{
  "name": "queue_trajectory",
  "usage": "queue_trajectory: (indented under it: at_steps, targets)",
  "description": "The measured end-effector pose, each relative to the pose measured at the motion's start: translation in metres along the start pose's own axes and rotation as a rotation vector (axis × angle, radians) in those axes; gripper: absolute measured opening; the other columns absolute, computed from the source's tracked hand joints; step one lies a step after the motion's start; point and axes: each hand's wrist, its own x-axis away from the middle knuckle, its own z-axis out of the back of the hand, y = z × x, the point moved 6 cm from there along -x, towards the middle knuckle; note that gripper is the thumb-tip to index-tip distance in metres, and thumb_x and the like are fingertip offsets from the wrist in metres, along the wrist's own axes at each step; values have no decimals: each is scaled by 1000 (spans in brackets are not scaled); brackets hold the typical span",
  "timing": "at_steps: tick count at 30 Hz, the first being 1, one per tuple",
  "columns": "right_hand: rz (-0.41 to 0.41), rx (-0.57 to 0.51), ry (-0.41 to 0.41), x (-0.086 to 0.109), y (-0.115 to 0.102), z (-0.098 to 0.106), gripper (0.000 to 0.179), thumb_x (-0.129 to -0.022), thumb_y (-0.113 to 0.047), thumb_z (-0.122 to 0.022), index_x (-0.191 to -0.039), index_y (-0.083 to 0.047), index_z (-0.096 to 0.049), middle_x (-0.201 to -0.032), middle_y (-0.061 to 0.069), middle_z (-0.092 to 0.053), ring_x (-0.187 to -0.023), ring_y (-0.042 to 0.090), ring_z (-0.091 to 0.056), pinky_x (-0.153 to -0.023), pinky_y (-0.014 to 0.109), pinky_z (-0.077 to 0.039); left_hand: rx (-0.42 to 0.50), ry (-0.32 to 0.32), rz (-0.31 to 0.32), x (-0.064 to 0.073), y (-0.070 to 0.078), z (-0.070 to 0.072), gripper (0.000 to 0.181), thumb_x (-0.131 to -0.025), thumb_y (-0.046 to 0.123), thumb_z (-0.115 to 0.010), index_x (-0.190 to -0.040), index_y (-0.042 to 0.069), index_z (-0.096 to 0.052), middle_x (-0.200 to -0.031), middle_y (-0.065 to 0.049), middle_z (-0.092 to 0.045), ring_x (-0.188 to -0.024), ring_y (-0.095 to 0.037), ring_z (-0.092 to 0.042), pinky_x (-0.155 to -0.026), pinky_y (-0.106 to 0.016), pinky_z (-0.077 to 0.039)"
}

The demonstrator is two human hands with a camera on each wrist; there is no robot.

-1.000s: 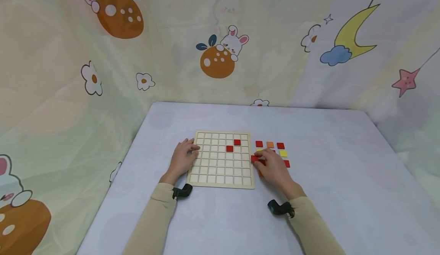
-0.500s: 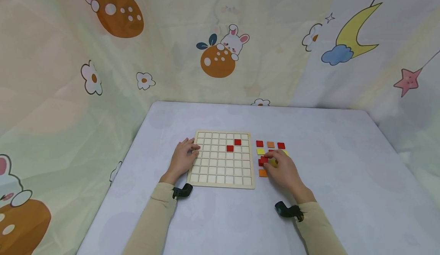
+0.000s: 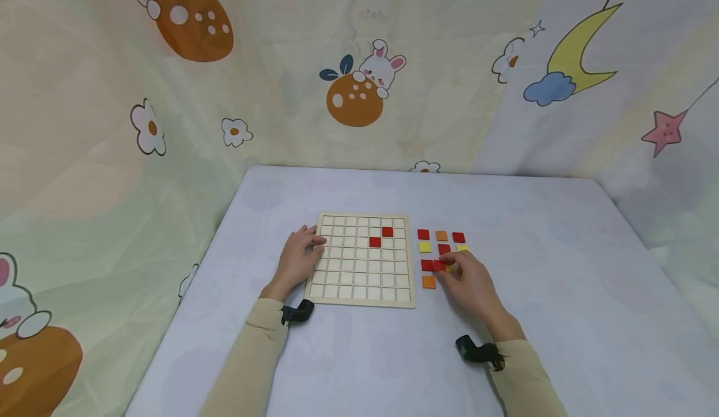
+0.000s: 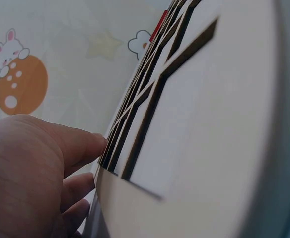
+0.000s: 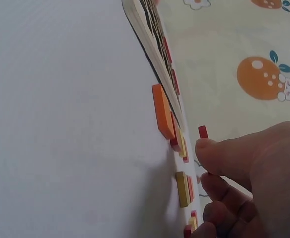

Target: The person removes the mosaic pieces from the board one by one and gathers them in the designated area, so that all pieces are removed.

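Note:
A light wooden grid board (image 3: pixel 359 303) lies on the table, two red tiles (image 3: pixel 375 242) in its upper right squares. My left hand (image 3: pixel 299 256) holds the board's left edge, thumb over the frame and fingers along the side. In the left wrist view the thumb (image 4: pixel 88 144) reaches the frame. Between thumb and fingers, my right hand (image 3: pixel 469 279) pinches a small square red tile (image 5: pixel 202 132), raised above the tabletop in the right wrist view. Below that hand, a yellow tile (image 3: pixel 451 268) is partly covered.
Right of the board, loose tiles lie in rough rows: red (image 3: pixel 424 235), orange (image 3: pixel 429 282) and yellow (image 3: pixel 424 248) ones. A pale cloth covers the table (image 3: pixel 359 367). Behind it hangs a printed curtain (image 3: pixel 281 61).
My right hand has moved right from the board's edge, carrying the red tile over the loose tiles, uncovering several at the left. The left hand and board stay put.

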Motion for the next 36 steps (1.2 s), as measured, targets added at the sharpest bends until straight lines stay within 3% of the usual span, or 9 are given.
queue_trajectory:
  at_steps: [4,17,27,36]
  targets:
    - [10,5,-8,1,8,1,33,-86,-17,-75,-117,-11,-65,-105,5,-59,-88,20,-50,-67,28,-52,10,0,1,0,-1,0,17,-95,14,-63,-110,9,-71,-147,-13,-47,-146,-30,-26,-125,-43,-9]
    - [13,-20,-19,5,16,10,32,-86,-13,-75,-116,-10,-65,-111,8,-60,-100,24,-53,-83,39,-57,8,5,-1,-1,-1,0,18,-95,13,-63,-110,9,-71,-148,-13,-47,-146,-30,-26,-124,-44,-9]
    - [17,17,-71,10,19,13,29,-84,-14,-77,-111,-10,-67,-104,5,-61,-85,21,-50,-66,25,-49,11,-4,5,0,0,-1,19,-95,14,-63,-111,9,-71,-148,-13,-47,-146,-30,-26,-125,-44,-9]
    - [57,1,-89,10,20,14,28,-83,-12,-77,-109,-10,-68,-100,4,-61,-82,19,-49,-61,23,-45,9,-3,5,0,-1,0,19,-95,14,-63,-111,9,-71,-148,-13,-47,-146,-30,-27,-125,-44,-9]
